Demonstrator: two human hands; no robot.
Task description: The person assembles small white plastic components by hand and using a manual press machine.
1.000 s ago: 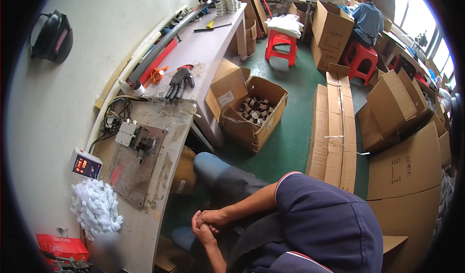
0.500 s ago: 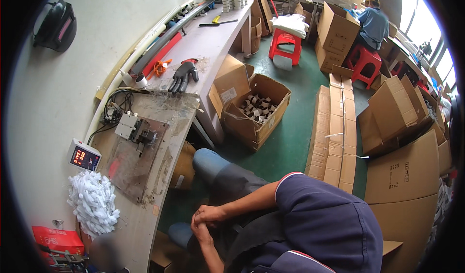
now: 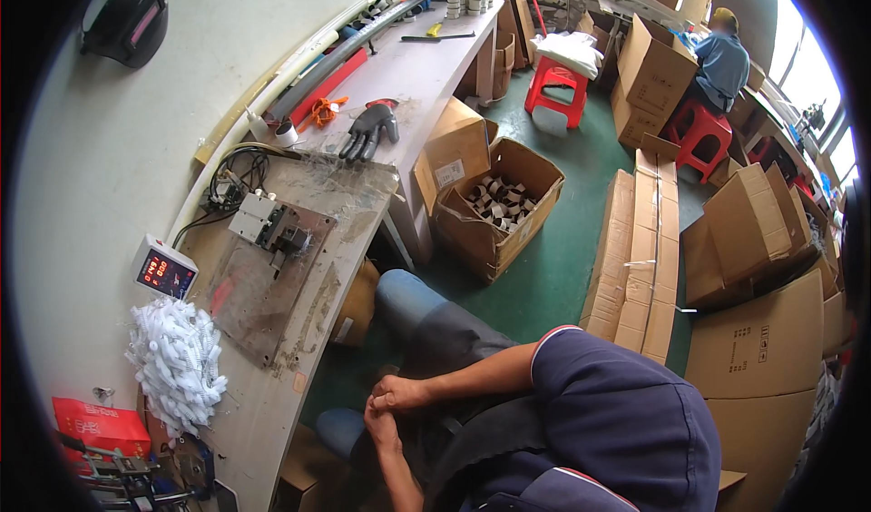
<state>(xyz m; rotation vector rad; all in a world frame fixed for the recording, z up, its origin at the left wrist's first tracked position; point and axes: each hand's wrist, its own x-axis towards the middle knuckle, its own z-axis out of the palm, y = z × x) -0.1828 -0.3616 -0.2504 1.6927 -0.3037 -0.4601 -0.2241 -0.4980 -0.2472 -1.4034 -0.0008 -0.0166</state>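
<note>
My right hand and my left hand are closed together above my lap, to the right of the workbench edge. The right one lies over the left, and their fingers press against each other. No object shows in them, though the inner sides of the palms are hidden. Nearest on the workbench is a worn metal plate carrying a small grey clamp-like fixture. Beside that plate stand a white counter box with a red lit display and a heap of white plastic pieces.
A black-and-grey glove lies on the farther table. An open carton of short tube pieces stands on the floor beyond my knee. Long cartons and opened boxes fill the right. A co-worker sits on a red stool.
The whole view has shifted a little, so the bench and cartons appear farther right. My hands stay clasped together in nearly the same pose.
</note>
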